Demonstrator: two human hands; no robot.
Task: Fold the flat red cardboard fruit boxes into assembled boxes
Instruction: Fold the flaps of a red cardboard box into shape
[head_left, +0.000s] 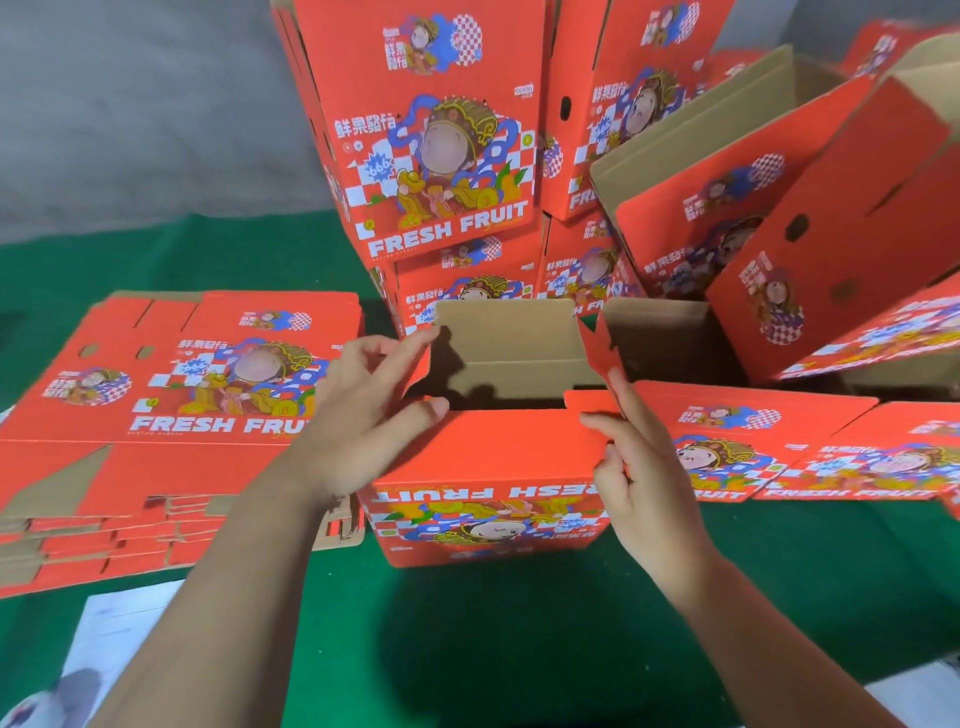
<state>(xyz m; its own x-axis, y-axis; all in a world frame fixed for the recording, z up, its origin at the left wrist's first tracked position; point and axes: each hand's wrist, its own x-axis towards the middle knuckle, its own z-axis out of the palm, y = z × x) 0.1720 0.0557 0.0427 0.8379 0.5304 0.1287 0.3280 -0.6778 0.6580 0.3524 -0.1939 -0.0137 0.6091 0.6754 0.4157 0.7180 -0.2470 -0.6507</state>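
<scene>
One half-folded red box (488, 488) stands on the green bench (519, 649) near its front edge, open end up, its long axis running left to right and its printed "FRESH FRUIT" panel facing the person upside down. Its brown inner walls show, and the far flap (506, 325) stands upright. The left hand (363, 415) reaches in from the lower left, fingers extended and spread over the box's left end flap, thumb lying along the near top edge. The right hand (639, 467) comes in from the lower right and pinches the small red tab (589, 402) at the near right corner between thumb and curled fingers, though how firmly is hard to judge from this angle. To the left, a stack of flat boxes (171, 415) lies by the bench's left edge, print facing up. Assembled boxes (441, 140) are piled toward the back edge, some tipped over at the right with open brown insides showing. More flat boxes (753, 441) lie at the right. Behind the bench is a grey wall (130, 104), and white sheets (119, 639) lie at the front corners.
</scene>
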